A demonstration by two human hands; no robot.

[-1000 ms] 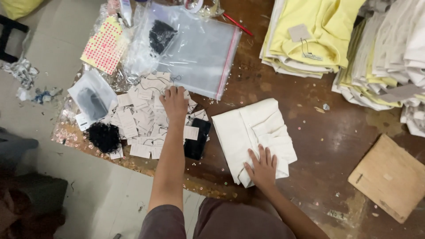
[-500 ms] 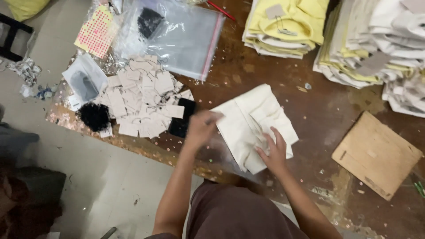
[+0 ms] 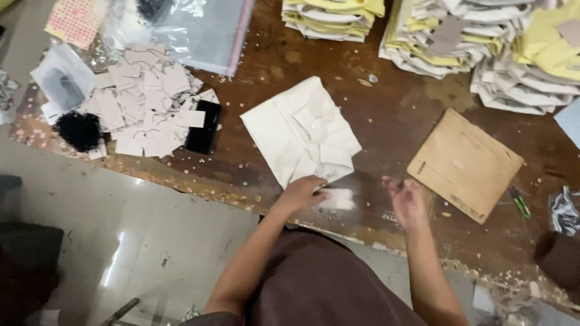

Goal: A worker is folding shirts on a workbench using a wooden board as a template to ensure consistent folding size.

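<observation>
The left hand (image 3: 300, 193) pinches a small pale paper tag (image 3: 336, 198), thumb and fingers closed on its edge, just below the near corner of the folded cream garment (image 3: 300, 131) that lies flat on the worn brown wooden table (image 3: 386, 121). The right hand (image 3: 406, 200) hovers empty to the right of that garment, fingers loosely spread and blurred, touching nothing. To handle the tag well, I judge it best kept flat and gripped by one edge, so the thin card does not crease against the soft cloth. The garment looks like matte woven cotton, folded into a rough square with a collar showing. Left of it lies a heap of similar pale card tags (image 3: 142, 102) with thin strings, beside a glossy black flat object (image 3: 203, 126) and a fuzzy black tuft (image 3: 79, 130). Right of the garment sits a stiff square brown board (image 3: 464, 164); beyond it rise stacks of folded yellow and white garments (image 3: 477, 42), and a clear plastic bag (image 3: 193, 30) lies crinkled.
</observation>
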